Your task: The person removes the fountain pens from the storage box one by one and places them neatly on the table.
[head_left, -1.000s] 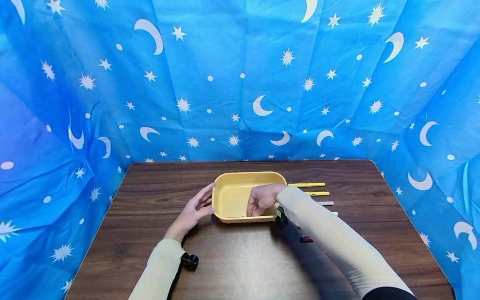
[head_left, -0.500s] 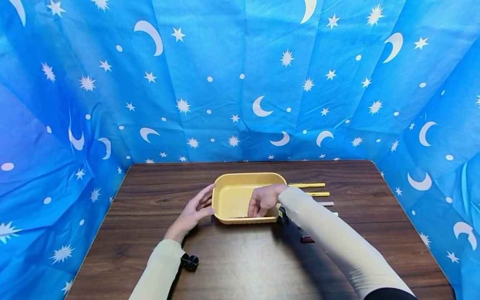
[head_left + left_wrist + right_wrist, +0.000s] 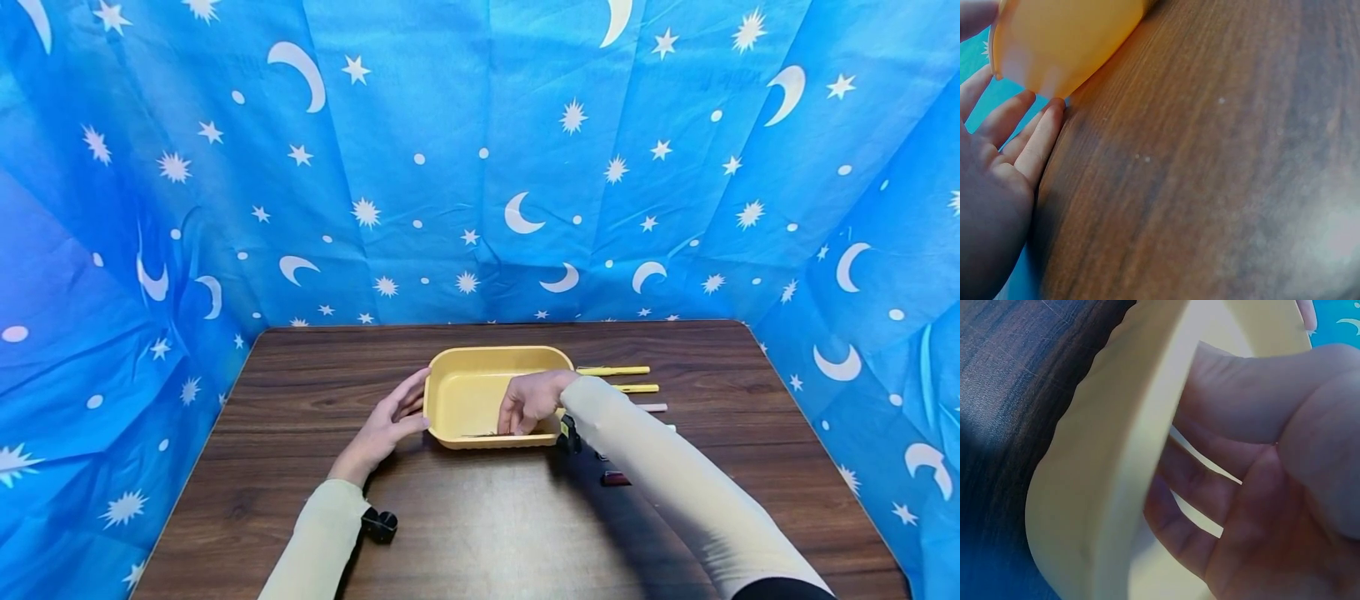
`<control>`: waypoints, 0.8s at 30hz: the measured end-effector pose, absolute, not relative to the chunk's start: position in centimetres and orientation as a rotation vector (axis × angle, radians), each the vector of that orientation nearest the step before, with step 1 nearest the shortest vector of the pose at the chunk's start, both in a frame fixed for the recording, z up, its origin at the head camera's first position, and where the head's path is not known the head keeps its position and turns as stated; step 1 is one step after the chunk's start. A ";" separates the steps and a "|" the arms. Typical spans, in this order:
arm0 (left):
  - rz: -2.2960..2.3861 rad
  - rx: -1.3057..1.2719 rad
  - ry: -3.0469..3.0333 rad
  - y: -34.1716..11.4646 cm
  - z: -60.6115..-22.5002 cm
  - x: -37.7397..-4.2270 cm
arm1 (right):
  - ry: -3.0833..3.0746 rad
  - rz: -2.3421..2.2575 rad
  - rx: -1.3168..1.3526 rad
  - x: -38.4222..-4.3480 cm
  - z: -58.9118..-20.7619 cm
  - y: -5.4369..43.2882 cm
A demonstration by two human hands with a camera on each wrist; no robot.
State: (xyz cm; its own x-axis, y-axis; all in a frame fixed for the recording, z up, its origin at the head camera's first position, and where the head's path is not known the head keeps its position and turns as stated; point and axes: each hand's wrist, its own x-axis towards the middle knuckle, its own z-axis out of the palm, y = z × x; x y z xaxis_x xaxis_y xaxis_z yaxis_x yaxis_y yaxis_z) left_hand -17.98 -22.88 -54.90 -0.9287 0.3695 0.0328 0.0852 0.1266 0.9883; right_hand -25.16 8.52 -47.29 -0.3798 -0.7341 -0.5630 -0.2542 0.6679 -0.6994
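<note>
A yellow rectangular plastic basin (image 3: 480, 357) stands on the table. Spread along its left end is my left hand (image 3: 382, 429), with fairly straight fingers (image 3: 1038, 140) touching the outer wall. My right hand (image 3: 534, 398) reaches down into the basin, fingers bent, against the inside of the near wall. There it appears to pinch a thin dark stick-like thing (image 3: 480, 435), of which only a sliver shows left of the fingers. The basin's rim (image 3: 1141, 437) hides the right fingertips in the right wrist view.
Two yellow pens (image 3: 626, 370) and two white-ended sticks (image 3: 656, 407) lie right of the basin, partly behind the right sleeve (image 3: 660, 475). A dark red piece (image 3: 615, 478) lies nearer. Blue star-and-moon cloth (image 3: 450, 167) surrounds the wooden table (image 3: 480, 533).
My right hand has shifted very slightly right inside the basin, and a little more of the thin dark thing shows. The left hand stays at the basin's end.
</note>
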 end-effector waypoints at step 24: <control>1.893 0.455 2.177 -22.9 -55.0 -18.1 | 2.047 -0.678 -0.860 -25.1 -47.2 9.7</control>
